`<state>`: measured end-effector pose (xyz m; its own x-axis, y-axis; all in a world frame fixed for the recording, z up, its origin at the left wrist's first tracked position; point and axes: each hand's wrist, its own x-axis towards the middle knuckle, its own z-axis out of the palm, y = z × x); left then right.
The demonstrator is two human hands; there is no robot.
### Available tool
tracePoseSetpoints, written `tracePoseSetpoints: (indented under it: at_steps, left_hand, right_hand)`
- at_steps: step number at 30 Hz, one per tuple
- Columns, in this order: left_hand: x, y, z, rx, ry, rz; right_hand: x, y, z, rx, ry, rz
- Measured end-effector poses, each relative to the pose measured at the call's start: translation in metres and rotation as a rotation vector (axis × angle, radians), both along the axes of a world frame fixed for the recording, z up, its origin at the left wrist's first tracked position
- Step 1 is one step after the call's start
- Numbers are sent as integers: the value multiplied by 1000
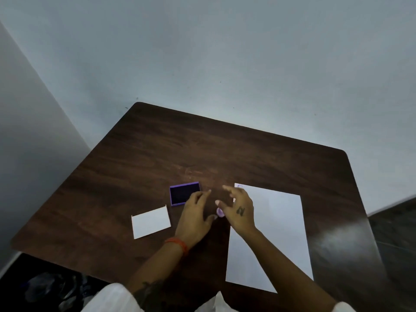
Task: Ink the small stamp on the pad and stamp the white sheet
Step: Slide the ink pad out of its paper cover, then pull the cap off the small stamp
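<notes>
A small purple stamp (220,212) shows in the gap between my two hands, near the middle of the dark table. My left hand (195,218) has its fingers spread, its fingertips by the right edge of the open purple ink pad (184,192) and its thumb tip next to the stamp. My right hand (239,211) hovers over the left edge of the white sheet (273,233), fingers apart, with its thumb just above the stamp. Whether it grips the stamp is hidden. A faint purple mark (240,186) sits at the sheet's far left corner.
A small white card (150,222) lies left of my left hand, in front of the ink pad. The brown wooden table (157,149) stands in a corner against pale walls. Its right edge drops to a dark floor (396,226).
</notes>
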<state>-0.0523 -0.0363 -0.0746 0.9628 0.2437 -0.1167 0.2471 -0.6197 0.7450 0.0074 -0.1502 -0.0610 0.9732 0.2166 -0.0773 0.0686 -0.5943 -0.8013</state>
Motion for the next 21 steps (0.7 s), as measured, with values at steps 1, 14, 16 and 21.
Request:
tracePoseSetpoints:
  at_steps: [1, 14, 16, 21]
  left_hand:
    - [4, -3, -4, -1, 26, -32]
    - [22, -14, -32, -15, 56, -64]
    - [20, -13, -29, -84, 25, -40]
    - [9, -6, -19, -410, -23, 56]
  right_hand:
    - [-1, -4, -5, -13, 30, -5]
    - [-8, -11, -36, -6, 131, 13]
    - [-7, -12, -35, 40, 141, -10]
    - [-4, -19, -32, 144, 232, -85]
